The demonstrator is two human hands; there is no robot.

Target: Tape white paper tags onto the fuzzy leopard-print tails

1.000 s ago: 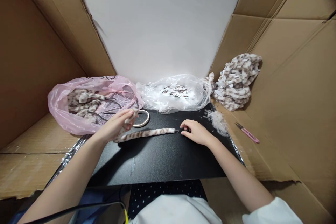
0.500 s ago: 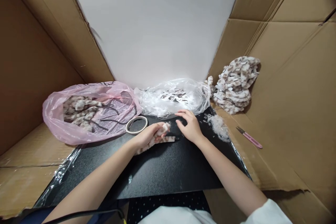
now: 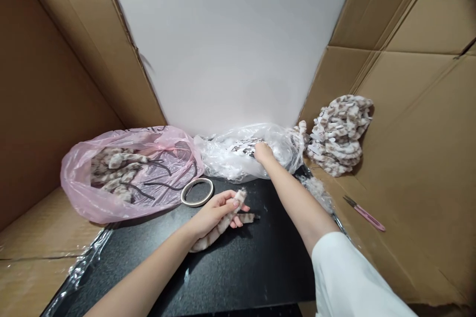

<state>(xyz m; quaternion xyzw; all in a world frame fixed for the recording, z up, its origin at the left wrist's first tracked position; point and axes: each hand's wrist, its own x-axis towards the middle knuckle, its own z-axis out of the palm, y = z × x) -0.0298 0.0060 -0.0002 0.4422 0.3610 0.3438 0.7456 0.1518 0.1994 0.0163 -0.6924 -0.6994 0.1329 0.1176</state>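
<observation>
My left hand (image 3: 222,208) is closed around a striped brown-and-white plush strip (image 3: 212,240), whose frayed white end pokes up past the thumb. A flat striped end with a dark tip juts out to the right beneath the fingers. My right hand (image 3: 263,152) reaches into a clear plastic bag (image 3: 232,168) holding many small black-and-white pieces (image 3: 243,146). Its fingers point away from me and are hidden, so what they touch does not show. A roll of tape (image 3: 197,203) lies just beyond my left hand.
At left, a pink plastic bag (image 3: 80,198) holds striped plush pieces with dark cords. A plush heap (image 3: 338,136) leans against the cardboard wall (image 3: 420,158) at right. Pink-handled snips (image 3: 366,214) lie right of the black tabletop (image 3: 256,267), near loose white fluff (image 3: 316,190).
My right hand has moved forward from above the table into the clear bag. My left hand keeps its hold on the plush strip, turned slightly. The whole view has shifted a little.
</observation>
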